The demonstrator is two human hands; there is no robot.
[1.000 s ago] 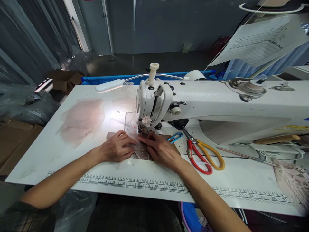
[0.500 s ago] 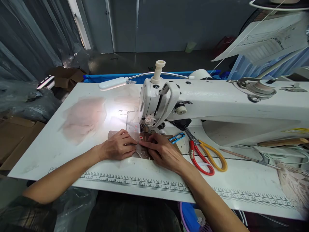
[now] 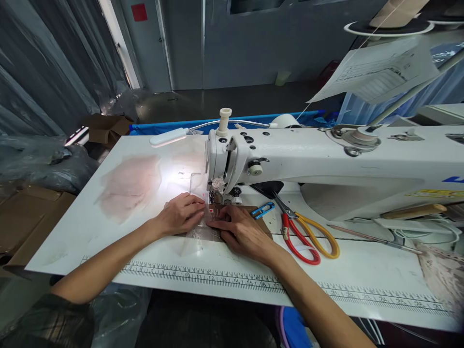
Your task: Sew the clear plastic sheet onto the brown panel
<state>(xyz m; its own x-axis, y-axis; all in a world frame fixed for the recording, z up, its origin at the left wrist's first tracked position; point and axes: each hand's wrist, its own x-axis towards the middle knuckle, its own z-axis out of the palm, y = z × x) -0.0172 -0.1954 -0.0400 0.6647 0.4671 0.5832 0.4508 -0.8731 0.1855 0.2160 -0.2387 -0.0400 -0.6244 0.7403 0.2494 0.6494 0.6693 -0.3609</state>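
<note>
A piece of sheer pale fabric lies in front of the needle area of a white sewing machine. My left hand rests on its left side, fingers together and bent onto the cloth. My right hand is at its right edge, with the thumb and index finger closed at the cloth and the other fingers curled. Beneath the fabric and the right hand shows a brown plate. The presser foot stands just beyond the fingertips. Where the fingertips meet the cloth is partly hidden.
Blue thread snips and scissors with red and yellow handles lie right of my right hand. Pale pink sheer fabric lies at the left of the table. A printed ruler runs along the front edge. Lace lies far right.
The view has shifted and tilted up slightly. The sheer fabric now spreads further toward the front edge below my hands. Both hands stay close together at the machine.
</note>
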